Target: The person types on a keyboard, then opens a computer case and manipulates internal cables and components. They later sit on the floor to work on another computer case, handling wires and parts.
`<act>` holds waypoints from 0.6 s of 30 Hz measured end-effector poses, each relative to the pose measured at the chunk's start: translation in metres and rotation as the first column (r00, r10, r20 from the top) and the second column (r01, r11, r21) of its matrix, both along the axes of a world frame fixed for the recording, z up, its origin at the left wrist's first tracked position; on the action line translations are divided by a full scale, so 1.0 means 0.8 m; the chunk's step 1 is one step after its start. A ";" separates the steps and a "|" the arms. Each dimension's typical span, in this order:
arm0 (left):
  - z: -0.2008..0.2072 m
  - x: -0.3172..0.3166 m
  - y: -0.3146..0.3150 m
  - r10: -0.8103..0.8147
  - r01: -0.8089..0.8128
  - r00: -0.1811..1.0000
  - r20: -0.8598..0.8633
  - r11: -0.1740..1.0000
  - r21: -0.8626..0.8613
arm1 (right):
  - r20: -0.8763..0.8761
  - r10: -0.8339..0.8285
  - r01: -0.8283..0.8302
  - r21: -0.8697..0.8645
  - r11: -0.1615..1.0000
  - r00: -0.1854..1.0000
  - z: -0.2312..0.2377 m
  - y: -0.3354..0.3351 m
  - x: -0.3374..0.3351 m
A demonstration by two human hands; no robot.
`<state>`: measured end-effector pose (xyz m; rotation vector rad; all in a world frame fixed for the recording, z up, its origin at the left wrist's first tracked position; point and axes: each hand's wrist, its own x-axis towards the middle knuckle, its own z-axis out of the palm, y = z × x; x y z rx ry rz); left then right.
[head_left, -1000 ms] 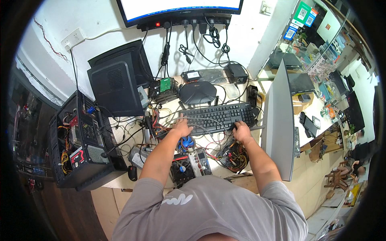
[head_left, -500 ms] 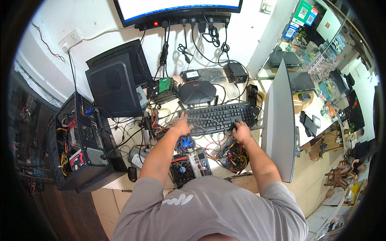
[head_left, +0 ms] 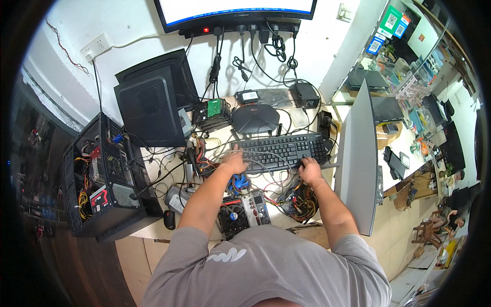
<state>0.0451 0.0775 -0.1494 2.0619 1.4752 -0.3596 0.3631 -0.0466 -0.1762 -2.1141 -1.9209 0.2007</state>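
Observation:
A black keyboard (head_left: 276, 152) lies across the middle of the cluttered table, with grey cables looped over its keys. At its left end rests my left hand (head_left: 236, 161), fingers stretched toward the edge keys, holding nothing. My right hand (head_left: 310, 171) is on the lower right keys, near the arrow keys, its fingers apart and nothing in them. Just below my left hand sits a blue fan (head_left: 239, 182). A monitor (head_left: 235, 10) on the wall is lit, with a white screen and a blue strip along its lower edge.
An opened computer case (head_left: 110, 179) stands at the left, before dark panels (head_left: 148, 110). A black router (head_left: 255, 119) lies behind the keyboard. Circuit boards and a cooler (head_left: 233, 216) are close to my body. A large grey panel (head_left: 356, 158) rises at the right. Cables run everywhere.
The whole view has shifted slightly, so the scene sits a little further right. Both hands stay at the same ends of the keyboard, with hardly any finger movement.

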 end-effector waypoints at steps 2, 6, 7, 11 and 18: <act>-0.002 -0.003 -0.001 0.007 -0.007 1.000 0.009 1.000 0.006 | 0.008 0.006 -0.006 -0.049 0.999 1.000 0.005 0.002 -0.002; 0.003 -0.002 -0.007 0.030 -0.030 0.999 0.037 0.999 -0.017 | 0.012 0.010 -0.009 -0.077 0.997 1.000 0.011 0.005 -0.003; 0.001 -0.001 -0.007 0.021 -0.021 0.999 0.030 1.000 -0.018 | 0.013 0.011 -0.010 -0.061 0.998 1.000 0.010 0.006 -0.003; -0.006 -0.003 -0.008 0.000 -0.001 1.000 0.030 1.000 0.015 | -0.008 0.087 -0.087 -0.105 0.991 0.996 0.011 0.015 -0.012; 0.002 -0.005 -0.009 0.021 -0.019 0.999 0.040 0.999 -0.045 | 0.002 0.118 -0.114 -0.245 0.963 0.993 0.027 0.021 -0.024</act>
